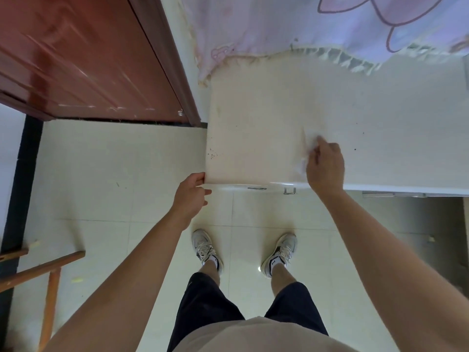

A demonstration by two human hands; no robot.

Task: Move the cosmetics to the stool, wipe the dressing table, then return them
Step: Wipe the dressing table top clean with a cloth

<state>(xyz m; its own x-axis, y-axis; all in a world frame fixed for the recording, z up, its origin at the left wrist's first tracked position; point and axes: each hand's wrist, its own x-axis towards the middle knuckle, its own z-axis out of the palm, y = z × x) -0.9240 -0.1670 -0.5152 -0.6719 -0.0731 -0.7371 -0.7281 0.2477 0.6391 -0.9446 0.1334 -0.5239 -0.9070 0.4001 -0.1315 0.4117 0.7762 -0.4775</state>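
The white dressing table (266, 102) fills the upper right, its top bare with a few dark specks. My right hand (326, 166) presses a crumpled white tissue (308, 148) onto the tabletop near the front edge; the tissue is blurred. My left hand (191, 195) holds the table's front left corner, thumb on top and fingers under the edge. No cosmetics are in view. Part of a wooden stool (43, 273) shows at the lower left.
A red-brown door (83, 57) stands at the upper left beside the table. A pink and lilac curtain (330, 24) hangs over the table's back edge. Metal drawer handles (289, 191) sit on the front. My feet stand on pale floor tiles (101, 174).
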